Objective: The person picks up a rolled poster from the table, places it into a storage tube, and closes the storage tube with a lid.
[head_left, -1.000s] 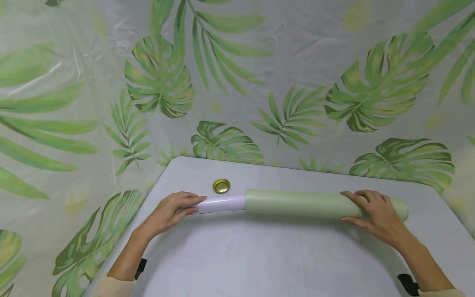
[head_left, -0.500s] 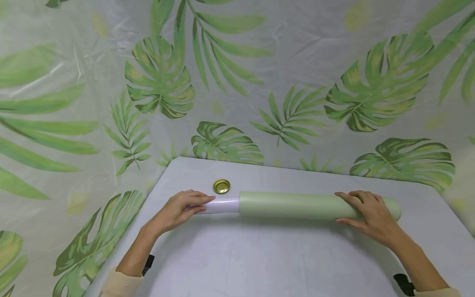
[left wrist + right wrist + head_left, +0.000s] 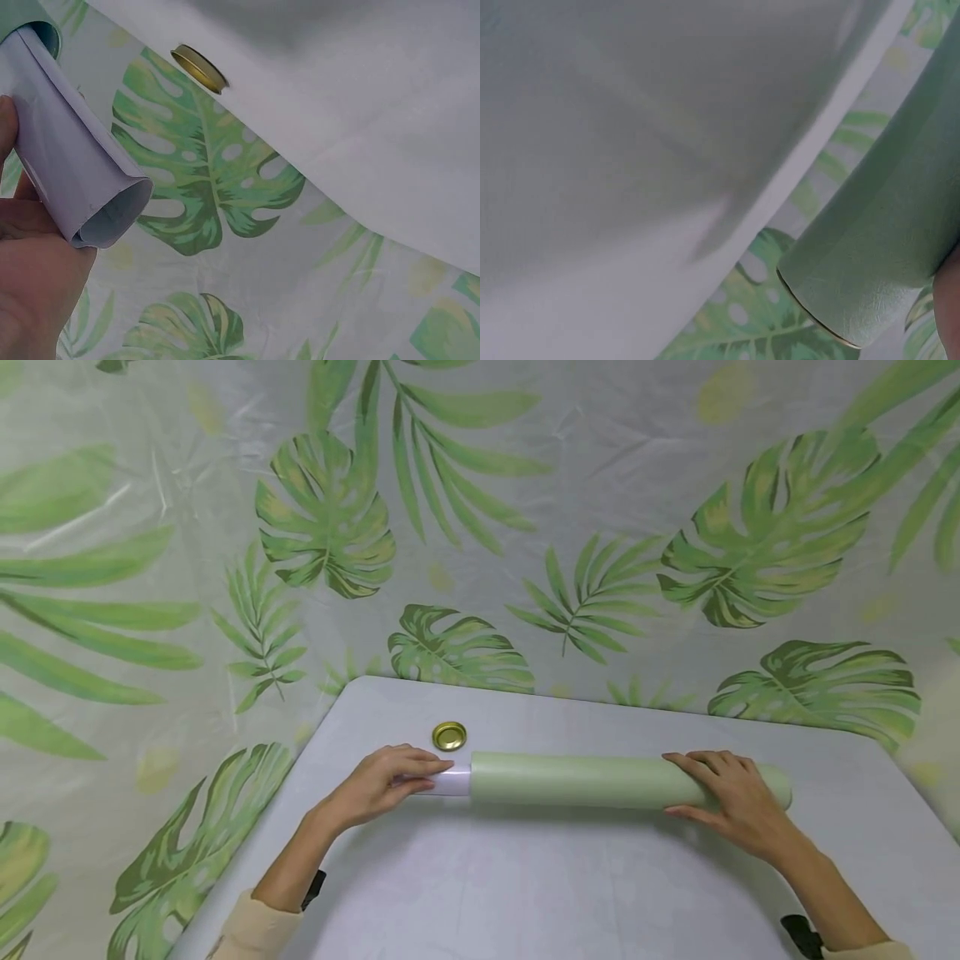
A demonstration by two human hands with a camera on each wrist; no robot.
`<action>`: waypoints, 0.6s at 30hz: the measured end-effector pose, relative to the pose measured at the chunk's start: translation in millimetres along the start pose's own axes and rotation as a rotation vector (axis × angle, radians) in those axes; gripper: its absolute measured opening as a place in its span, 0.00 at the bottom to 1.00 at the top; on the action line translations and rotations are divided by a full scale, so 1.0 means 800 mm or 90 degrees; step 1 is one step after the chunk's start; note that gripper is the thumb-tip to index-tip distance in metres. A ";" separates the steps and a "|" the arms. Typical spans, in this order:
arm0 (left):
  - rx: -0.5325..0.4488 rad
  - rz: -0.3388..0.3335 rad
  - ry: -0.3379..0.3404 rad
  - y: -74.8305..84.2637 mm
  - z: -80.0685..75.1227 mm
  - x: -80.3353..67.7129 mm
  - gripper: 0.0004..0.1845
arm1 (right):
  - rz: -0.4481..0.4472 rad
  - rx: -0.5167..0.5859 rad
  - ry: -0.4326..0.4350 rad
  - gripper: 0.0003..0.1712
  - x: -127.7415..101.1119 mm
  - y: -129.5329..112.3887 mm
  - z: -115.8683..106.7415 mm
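Observation:
A long pale green roll [image 3: 570, 781] lies crosswise on the white table [image 3: 525, 893]. A white inner roll [image 3: 452, 782] sticks out a short way from its left end. My left hand [image 3: 390, 781] grips that white roll [image 3: 71, 187], fingers curled over it. My right hand [image 3: 731, 800] grips the green roll near its right end, fingers curled over the top. The right wrist view shows the green roll's end [image 3: 855, 300] close up. In the left wrist view, the green roll's mouth [image 3: 30, 22] shows around the white one.
A small round gold lid [image 3: 448, 736] lies on the table just behind the left hand, also seen as the gold lid [image 3: 199, 69]. A leaf-patterned curtain [image 3: 480, 527] hangs around the table on the back and left sides.
The white roll has slid further into the green roll, leaving much less showing. Both hands moved toward each other; the green roll shifted left.

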State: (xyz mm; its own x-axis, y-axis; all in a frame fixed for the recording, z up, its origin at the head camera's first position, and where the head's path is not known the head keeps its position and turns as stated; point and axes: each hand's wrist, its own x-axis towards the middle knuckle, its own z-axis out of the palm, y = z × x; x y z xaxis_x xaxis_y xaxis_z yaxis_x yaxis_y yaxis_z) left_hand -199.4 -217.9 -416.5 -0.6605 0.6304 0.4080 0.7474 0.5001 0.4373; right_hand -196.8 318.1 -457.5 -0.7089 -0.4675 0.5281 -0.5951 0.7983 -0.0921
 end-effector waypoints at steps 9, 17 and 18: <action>0.000 0.005 -0.008 0.005 0.003 0.009 0.21 | 0.011 -0.003 -0.003 0.47 0.002 -0.005 0.003; 0.005 -0.003 -0.010 0.011 0.006 0.016 0.21 | 0.016 0.005 0.018 0.49 -0.002 -0.006 0.002; 0.008 -0.005 -0.012 0.012 0.006 0.017 0.22 | 0.017 0.007 0.021 0.49 -0.002 -0.006 0.001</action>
State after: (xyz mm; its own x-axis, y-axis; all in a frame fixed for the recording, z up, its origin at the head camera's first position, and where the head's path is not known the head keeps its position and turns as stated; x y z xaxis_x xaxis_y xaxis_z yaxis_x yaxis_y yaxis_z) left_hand -200.5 -201.7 -410.9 -0.6650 0.6371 0.3897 0.7431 0.5121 0.4308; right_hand -193.4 314.8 -458.8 -0.7116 -0.4340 0.5526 -0.5807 0.8060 -0.1148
